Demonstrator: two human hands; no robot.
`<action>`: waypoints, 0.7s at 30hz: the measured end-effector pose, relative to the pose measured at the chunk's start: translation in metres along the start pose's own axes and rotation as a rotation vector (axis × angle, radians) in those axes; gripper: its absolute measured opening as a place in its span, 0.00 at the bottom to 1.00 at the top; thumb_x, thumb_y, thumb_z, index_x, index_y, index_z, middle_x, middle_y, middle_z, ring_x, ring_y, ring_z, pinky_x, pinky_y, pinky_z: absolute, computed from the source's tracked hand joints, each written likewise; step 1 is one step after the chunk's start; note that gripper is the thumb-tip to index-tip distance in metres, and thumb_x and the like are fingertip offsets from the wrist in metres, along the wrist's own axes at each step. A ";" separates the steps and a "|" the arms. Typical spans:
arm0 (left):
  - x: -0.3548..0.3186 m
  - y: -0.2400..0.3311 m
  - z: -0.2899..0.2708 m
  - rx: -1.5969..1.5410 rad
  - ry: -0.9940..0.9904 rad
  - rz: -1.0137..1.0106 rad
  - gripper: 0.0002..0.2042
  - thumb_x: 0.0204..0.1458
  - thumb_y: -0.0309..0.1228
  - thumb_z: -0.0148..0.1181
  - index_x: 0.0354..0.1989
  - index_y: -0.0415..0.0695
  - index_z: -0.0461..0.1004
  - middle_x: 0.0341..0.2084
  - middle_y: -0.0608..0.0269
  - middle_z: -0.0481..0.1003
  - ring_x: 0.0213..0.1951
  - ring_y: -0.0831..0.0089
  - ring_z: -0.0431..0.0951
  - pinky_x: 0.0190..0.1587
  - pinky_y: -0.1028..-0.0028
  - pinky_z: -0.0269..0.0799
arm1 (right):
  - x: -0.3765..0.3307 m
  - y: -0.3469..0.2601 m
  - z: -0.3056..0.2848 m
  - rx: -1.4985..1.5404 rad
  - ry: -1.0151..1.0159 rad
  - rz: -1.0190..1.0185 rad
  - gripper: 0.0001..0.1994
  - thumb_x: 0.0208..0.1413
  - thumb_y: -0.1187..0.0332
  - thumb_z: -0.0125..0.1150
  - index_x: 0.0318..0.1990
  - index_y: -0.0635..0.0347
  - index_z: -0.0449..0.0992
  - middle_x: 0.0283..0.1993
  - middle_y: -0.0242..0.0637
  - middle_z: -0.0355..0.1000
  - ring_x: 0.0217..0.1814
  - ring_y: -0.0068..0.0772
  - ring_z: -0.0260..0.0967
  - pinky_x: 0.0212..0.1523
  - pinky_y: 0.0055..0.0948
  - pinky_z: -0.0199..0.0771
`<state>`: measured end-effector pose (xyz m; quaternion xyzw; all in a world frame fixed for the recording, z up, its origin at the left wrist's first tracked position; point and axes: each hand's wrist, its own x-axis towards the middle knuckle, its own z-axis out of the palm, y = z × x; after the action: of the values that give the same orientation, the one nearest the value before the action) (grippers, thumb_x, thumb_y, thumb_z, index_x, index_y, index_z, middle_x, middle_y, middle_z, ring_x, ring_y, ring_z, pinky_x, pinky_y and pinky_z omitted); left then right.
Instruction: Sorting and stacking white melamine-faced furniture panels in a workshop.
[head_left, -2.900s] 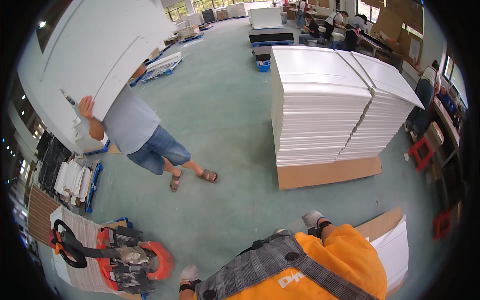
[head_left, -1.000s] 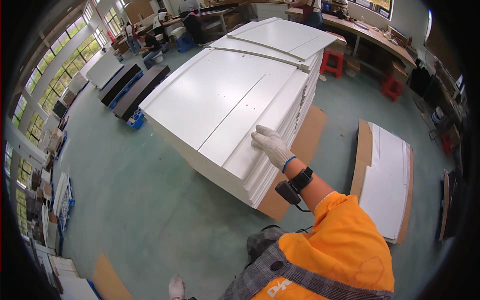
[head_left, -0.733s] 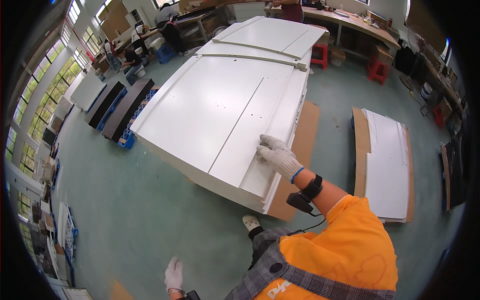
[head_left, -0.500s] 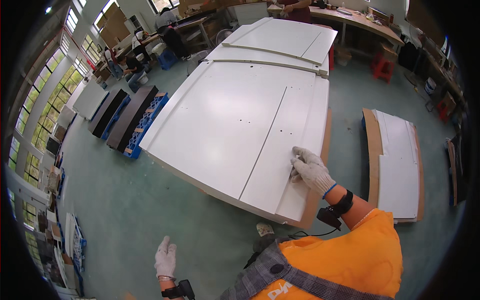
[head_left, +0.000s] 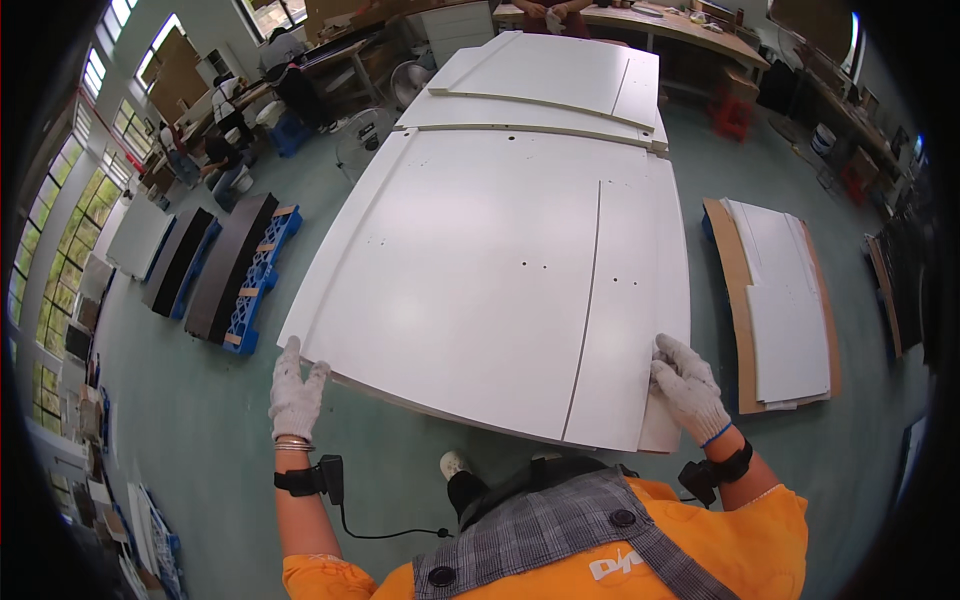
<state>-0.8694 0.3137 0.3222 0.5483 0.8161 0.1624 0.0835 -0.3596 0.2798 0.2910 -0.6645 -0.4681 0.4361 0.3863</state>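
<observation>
A large white panel (head_left: 470, 290), with a long dark groove and a few small holes, lies flat in front of me. My left hand (head_left: 296, 398), in a pale knit glove, is at its near left corner. The left fingertips touch the edge, with thumb and fingers apart. At the near right edge my right hand (head_left: 692, 392), gloved too, has its fingers bent around the panel's side. The undersides of the edges are hidden, so the grip below cannot be made out.
More white panels (head_left: 560, 75) lie beyond. Stacked white boards on brown sheeting (head_left: 785, 300) stand at right. Dark boards (head_left: 232, 270) rest on a blue pallet (head_left: 250, 305) at left. A fan (head_left: 408, 84) stands behind; people work at benches (head_left: 640, 22) farther back.
My left hand has come up from beside my body to the panel's near left corner. My right hand has moved from the panel's top to its right edge. My view has turned.
</observation>
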 end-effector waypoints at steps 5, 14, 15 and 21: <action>0.087 -0.001 -0.009 0.129 -0.017 0.105 0.36 0.50 0.42 0.59 0.65 0.43 0.52 0.62 0.52 0.58 0.64 0.59 0.55 0.64 0.66 0.55 | -0.044 -0.005 0.023 -0.044 0.164 0.108 0.23 0.53 0.66 0.57 0.55 0.68 0.68 0.42 0.40 0.72 0.38 0.25 0.71 0.39 0.25 0.74; 0.124 0.013 -0.001 0.349 -0.268 0.069 0.39 0.50 0.51 0.54 0.66 0.44 0.49 0.55 0.48 0.64 0.55 0.52 0.68 0.56 0.61 0.66 | -0.078 -0.036 0.086 -0.624 0.530 0.312 0.24 0.52 0.55 0.54 0.53 0.60 0.71 0.54 0.45 0.68 0.58 0.44 0.65 0.58 0.36 0.63; 0.125 0.010 0.003 0.328 -0.231 0.092 0.39 0.51 0.51 0.54 0.66 0.44 0.49 0.53 0.47 0.65 0.54 0.51 0.68 0.55 0.60 0.67 | -0.076 -0.032 0.092 -0.696 0.589 0.339 0.24 0.53 0.54 0.53 0.53 0.59 0.71 0.56 0.45 0.67 0.60 0.45 0.62 0.60 0.37 0.61; 0.128 0.000 0.008 0.309 -0.171 0.157 0.37 0.51 0.51 0.54 0.66 0.43 0.51 0.52 0.46 0.66 0.52 0.51 0.70 0.52 0.58 0.68 | -0.065 -0.024 0.100 -0.735 0.695 0.425 0.25 0.52 0.52 0.53 0.53 0.56 0.71 0.58 0.44 0.65 0.63 0.44 0.58 0.63 0.40 0.57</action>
<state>-0.9163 0.4330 0.3199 0.6282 0.7761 -0.0057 0.0544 -0.4726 0.2343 0.2947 -0.9406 -0.2899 0.0669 0.1639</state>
